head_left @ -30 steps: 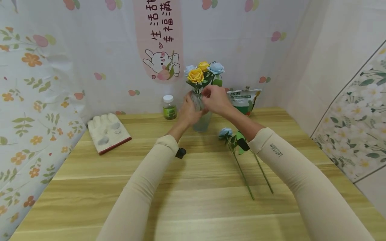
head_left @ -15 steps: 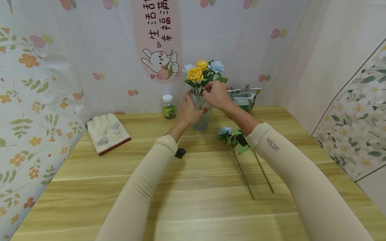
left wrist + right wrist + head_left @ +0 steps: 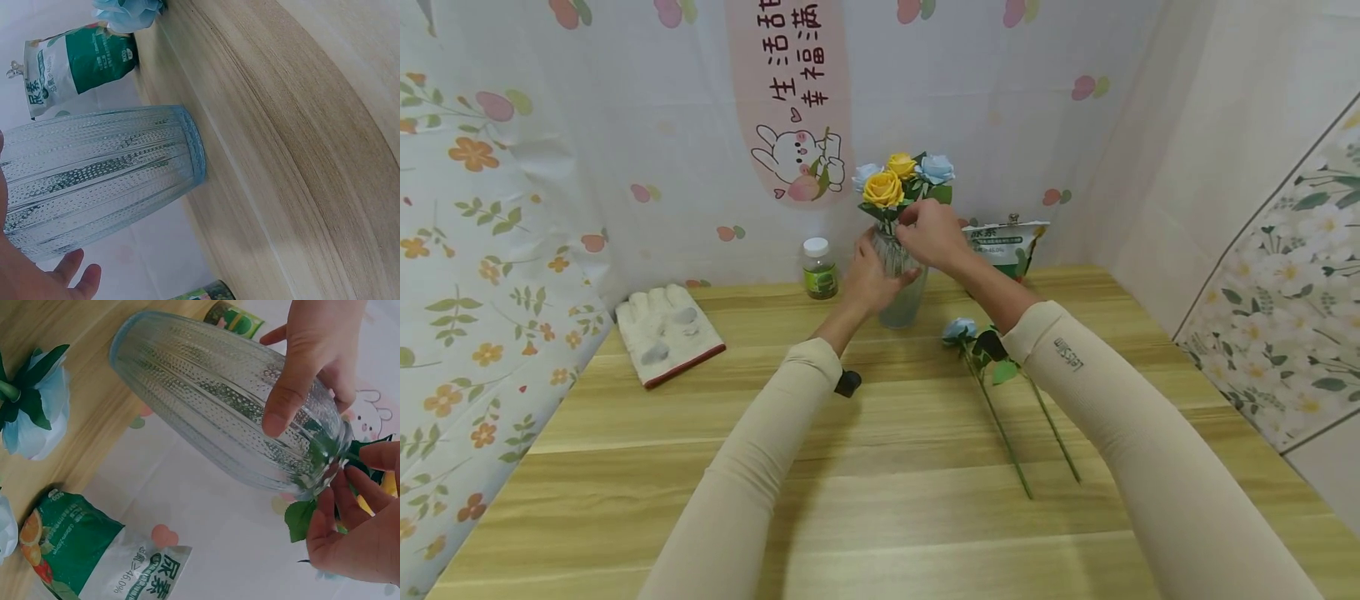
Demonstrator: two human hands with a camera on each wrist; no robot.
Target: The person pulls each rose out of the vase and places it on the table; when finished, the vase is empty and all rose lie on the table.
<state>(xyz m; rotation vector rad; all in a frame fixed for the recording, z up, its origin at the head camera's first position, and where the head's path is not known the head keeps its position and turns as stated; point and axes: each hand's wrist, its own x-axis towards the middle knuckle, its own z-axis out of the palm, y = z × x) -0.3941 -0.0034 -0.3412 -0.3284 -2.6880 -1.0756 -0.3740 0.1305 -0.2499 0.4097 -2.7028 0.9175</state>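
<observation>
A clear ribbed glass vase stands at the back of the table, holding yellow roses and light blue roses. My left hand grips the vase's upper body, thumb across its near side. At the mouth, my right hand pinches a green rose stem between thumb and fingers, with a leaf hanging close by. Two more roses lie on the table at right; one has a pale blue head, while the other's head is hidden behind my right forearm.
Left of the vase stands a small white-lidded jar. A green and white bag, clipped on top, is behind my right arm. A pair of cream work gloves lies at left. Patterned cloth hangs behind the table.
My right hand has shifted slightly left and down at the vase mouth, and a leaf beside it has changed its angle. My left hand stays on the vase.
</observation>
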